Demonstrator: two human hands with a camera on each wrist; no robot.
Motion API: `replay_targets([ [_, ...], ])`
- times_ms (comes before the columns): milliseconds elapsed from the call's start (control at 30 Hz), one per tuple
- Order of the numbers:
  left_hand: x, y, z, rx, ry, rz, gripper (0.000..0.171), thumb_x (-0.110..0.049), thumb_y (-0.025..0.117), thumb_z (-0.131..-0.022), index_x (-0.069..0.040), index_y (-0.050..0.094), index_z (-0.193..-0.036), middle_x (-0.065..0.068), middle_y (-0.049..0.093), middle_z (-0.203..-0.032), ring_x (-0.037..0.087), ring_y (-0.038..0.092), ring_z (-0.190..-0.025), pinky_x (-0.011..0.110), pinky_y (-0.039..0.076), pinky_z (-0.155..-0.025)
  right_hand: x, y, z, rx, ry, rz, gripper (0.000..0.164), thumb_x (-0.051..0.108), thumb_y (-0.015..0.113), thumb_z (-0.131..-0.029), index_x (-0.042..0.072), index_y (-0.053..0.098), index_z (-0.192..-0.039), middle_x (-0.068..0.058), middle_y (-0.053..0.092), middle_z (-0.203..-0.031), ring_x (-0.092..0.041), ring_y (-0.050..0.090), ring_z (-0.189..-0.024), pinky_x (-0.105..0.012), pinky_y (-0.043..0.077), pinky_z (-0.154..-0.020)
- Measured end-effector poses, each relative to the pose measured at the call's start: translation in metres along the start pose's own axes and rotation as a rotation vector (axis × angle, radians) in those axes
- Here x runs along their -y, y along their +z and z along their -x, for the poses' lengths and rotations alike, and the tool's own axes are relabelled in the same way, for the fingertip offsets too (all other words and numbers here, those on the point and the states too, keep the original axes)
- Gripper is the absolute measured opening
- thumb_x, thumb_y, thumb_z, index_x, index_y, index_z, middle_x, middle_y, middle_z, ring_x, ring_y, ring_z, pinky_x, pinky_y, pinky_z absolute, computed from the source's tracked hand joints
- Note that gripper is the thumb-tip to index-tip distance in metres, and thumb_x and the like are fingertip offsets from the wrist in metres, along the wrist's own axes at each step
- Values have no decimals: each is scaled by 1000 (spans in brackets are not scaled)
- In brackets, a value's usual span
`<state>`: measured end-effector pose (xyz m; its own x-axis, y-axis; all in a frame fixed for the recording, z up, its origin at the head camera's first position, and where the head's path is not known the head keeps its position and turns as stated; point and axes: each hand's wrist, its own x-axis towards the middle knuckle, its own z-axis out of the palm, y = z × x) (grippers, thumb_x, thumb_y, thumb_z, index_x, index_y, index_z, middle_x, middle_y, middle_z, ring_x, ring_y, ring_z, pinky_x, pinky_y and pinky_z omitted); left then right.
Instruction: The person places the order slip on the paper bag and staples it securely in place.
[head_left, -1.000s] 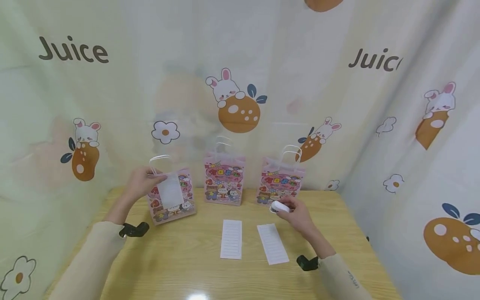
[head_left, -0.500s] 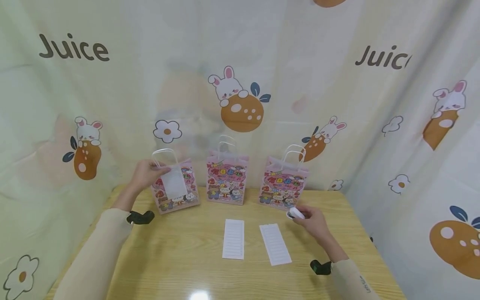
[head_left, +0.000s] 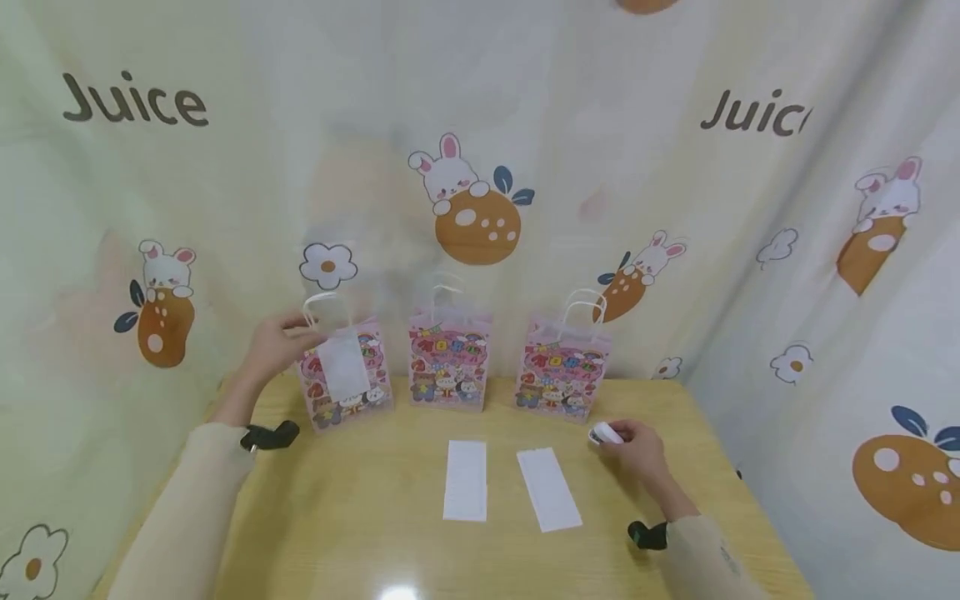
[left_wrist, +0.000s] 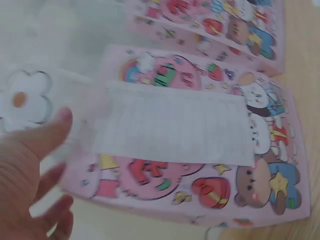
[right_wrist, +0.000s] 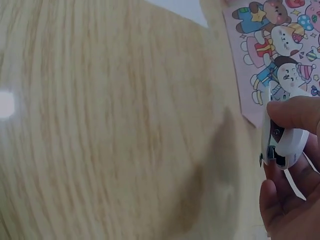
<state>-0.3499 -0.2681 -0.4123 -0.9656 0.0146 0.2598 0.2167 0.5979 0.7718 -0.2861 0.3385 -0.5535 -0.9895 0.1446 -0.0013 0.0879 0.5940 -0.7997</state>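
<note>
My right hand (head_left: 641, 454) holds a small white stapler (right_wrist: 292, 137) low over the right part of the table. In the right wrist view the thumb lies on the metal part and the other fingers curl behind. My left hand (head_left: 276, 343) is at the top left of the left pink paper bag (head_left: 378, 387). Its thumb and fingers stand apart, with nothing visible between them in the left wrist view. A white lined paper slip (left_wrist: 175, 125) hangs on that bag's front from near the upper edge; whether a staple fixes it I cannot tell.
Two more cartoon-printed bags with white handles stand along the back, a middle bag (head_left: 450, 358) and a right bag (head_left: 564, 375). Two paper slips lie flat on the wooden table: a straight slip (head_left: 466, 481) and a slanted slip (head_left: 549, 490). A printed curtain (head_left: 480, 67) hangs behind.
My right hand has drawn the stapler right and down, away from the right bag. The left hand has loosened from the slip's top and sits slightly higher. The left bag stands more upright, farther back.
</note>
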Motion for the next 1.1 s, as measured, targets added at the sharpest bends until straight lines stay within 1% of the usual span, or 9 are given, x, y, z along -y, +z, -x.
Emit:
replay_targets([
  [133, 4, -7, 31, -53, -31, -72, 58, -31, 70, -91, 5, 52, -133, 29, 45, -139, 50, 37, -128, 65, 33, -99, -13, 9, 13, 21, 56, 57, 42, 10, 79, -80, -6, 62, -115, -17, 66, -102, -31, 59, -96, -42, 50, -81],
  [300, -7, -9, 50, -232, -6, -40, 49, -27, 68, -93, 3, 57, -130, 26, 49, -137, 48, 40, -127, 64, 33, -99, -9, 9, 4, -31, -8, 50, 42, 13, 77, -82, -6, 61, -115, -22, 65, -105, -36, 58, -99, -51, 46, -88],
  [400, -11, -5, 67, -273, -3, 6, 40, -25, 68, -93, 2, 63, -122, 24, 55, -131, 44, 46, -123, 62, 36, -97, -7, 8, -1, -29, -20, 50, 42, 12, 76, -83, -7, 60, -116, -24, 65, -106, -36, 57, -100, -52, 45, -89],
  [500, -8, 2, 90, -247, 4, 38, 35, -24, 66, -94, 3, 66, -117, 21, 61, -123, 38, 53, -116, 54, 42, -92, -10, 9, -1, -27, -17, 59, 41, 12, 78, -82, -6, 62, -115, -22, 66, -104, -34, 59, -98, -49, 46, -87],
  [600, 3, 13, 110, -209, -8, 30, 33, -25, 65, -95, 2, 68, -114, 18, 65, -117, 32, 58, -109, 35, 45, -88, -13, 12, 0, -38, -32, 69, 40, 12, 79, -81, -5, 63, -113, -20, 67, -102, -32, 60, -96, -47, 46, -85],
  [667, 10, 22, 120, -180, -26, 14, 32, -25, 65, -96, 1, 69, -113, 17, 66, -115, 30, 59, -107, 28, 45, -84, -12, 13, -1, -49, -50, 76, 39, 11, 79, -80, -5, 63, -112, -20, 67, -101, -32, 60, -95, -47, 47, -85],
  [767, 24, 44, 131, -128, -52, 10, 30, -26, 66, -95, 0, 70, -110, 16, 68, -112, 31, 62, -105, 29, 49, -83, -12, 14, -4, -64, -65, 96, 37, 10, 79, -80, -5, 64, -110, -19, 67, -99, -32, 61, -93, -47, 47, -84],
  [900, 35, 78, 144, -57, -89, 40, 23, -20, 69, -93, -2, 72, -106, 12, 70, -107, 30, 63, -104, 41, 51, -85, -16, 16, -8, -60, -65, 108, 37, 11, 79, -80, -5, 64, -110, -18, 67, -97, -31, 61, -92, -45, 47, -82],
  [1100, 38, 123, 159, 80, -122, 107, 15, -15, 70, -91, -6, 74, -101, 7, 71, -102, 26, 65, -98, 42, 52, -83, -20, 20, -9, -47, -61, 103, 38, 13, 79, -80, -4, 64, -111, -16, 67, -97, -30, 60, -91, -43, 47, -81],
])
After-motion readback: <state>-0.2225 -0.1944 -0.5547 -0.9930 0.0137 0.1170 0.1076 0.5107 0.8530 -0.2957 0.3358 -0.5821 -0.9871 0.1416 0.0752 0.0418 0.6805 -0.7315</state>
